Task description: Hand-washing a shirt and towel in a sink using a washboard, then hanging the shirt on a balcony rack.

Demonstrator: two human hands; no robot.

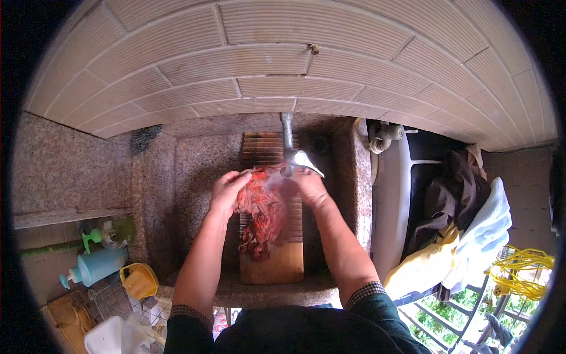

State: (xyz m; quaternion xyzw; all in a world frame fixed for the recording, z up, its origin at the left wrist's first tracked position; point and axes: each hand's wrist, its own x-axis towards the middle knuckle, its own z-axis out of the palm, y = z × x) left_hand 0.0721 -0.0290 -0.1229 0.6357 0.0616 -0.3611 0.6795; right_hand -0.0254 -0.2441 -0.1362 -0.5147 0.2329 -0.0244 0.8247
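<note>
A bunched, wet-looking red patterned cloth hangs over a wooden washboard that stands in a speckled stone sink. My left hand pinches the cloth's upper left edge between thumb and fingers. On the other side, my right hand is at the cloth's upper right, just below and beside the metal faucet. Its fingers are blurred and partly hidden by the faucet's bright lever, and they appear closed around the cloth. The washboard's ridges show above and below the cloth.
Left of the sink are a blue pump bottle, a yellow plastic container and a stone counter. To the right, dark and light garments drape beside a white-edged machine or basin. A yellow cord hangs beyond. A tiled wall rises behind.
</note>
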